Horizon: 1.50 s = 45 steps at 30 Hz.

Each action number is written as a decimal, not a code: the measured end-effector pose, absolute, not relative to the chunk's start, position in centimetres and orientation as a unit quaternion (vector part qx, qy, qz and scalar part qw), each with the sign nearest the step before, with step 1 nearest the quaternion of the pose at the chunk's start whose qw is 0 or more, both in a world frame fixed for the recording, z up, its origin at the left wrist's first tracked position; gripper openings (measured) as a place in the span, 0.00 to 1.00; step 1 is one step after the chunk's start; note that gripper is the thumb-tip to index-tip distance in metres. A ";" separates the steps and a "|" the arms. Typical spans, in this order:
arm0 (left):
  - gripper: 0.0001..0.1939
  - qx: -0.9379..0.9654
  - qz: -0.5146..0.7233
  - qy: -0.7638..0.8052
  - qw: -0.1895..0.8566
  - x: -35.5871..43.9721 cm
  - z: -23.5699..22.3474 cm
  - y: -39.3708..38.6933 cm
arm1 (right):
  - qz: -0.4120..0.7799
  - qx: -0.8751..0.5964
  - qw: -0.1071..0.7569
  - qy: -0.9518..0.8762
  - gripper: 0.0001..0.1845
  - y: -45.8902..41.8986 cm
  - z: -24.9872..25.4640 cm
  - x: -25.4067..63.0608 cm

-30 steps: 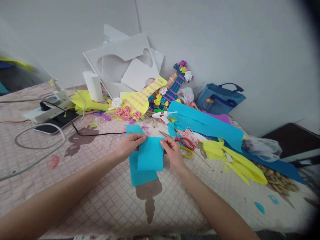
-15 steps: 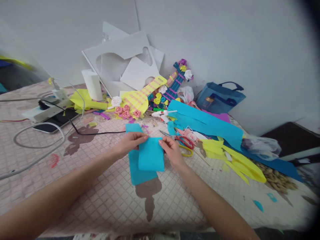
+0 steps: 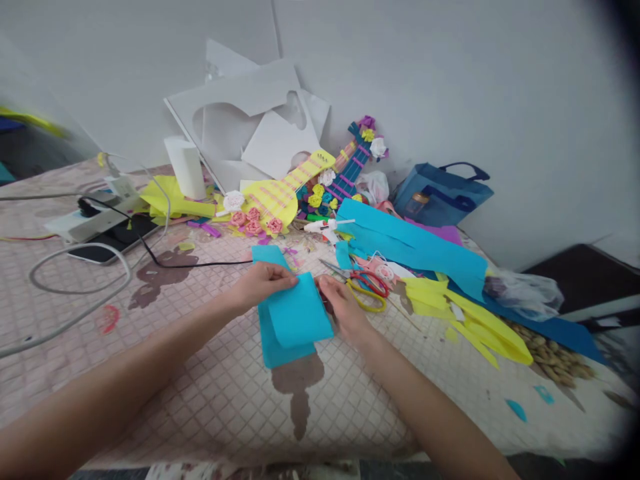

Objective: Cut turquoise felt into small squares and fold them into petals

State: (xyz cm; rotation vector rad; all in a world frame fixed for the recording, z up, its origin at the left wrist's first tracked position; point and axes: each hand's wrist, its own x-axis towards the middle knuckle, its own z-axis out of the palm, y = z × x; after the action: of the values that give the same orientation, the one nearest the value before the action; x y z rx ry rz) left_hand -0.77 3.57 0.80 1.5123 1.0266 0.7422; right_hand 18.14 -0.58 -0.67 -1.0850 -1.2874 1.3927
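Note:
A folded piece of bright blue crepe paper is between my hands, just over the table. My left hand pinches its upper left edge, thumb on top. My right hand is closed at the right edge, fingers curled against the paper and partly hidden. Beneath the fold lies a longer blue crepe paper strip. Just beyond my right hand rest scissors with red and yellow handles.
A white glue gun lies behind the paper. Farther back are a yellow paper guitar and a dark blue one with paper flowers. Blue sheets and yellow strips spread right. Cables and a power strip are left.
The folded part of the blue paper has tilted, its lower end swinging slightly right. My right hand has slipped from the top corner to the right edge. My left hand keeps its pinch.

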 end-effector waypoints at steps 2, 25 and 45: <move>0.19 0.608 0.333 0.458 0.557 -1.0 0.6 3.9 | 0.624 -0.414 0.456 -0.481 0.22 -0.4 -0.6 18.2; 0.20 0.597 0.342 0.463 0.559 -0.9 0.2 3.8 | 0.628 -0.420 0.408 -0.512 0.17 0.6 -0.3 19.9; 0.19 0.619 0.326 0.432 0.569 -0.2 0.9 2.6 | 0.470 -0.462 0.514 -0.549 0.14 -0.4 -0.2 19.0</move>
State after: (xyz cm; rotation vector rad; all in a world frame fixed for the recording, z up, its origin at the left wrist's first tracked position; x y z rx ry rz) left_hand -0.22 2.55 0.94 1.4529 1.0154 0.7645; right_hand 18.97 -0.43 -0.19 -1.1095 -1.3200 1.1293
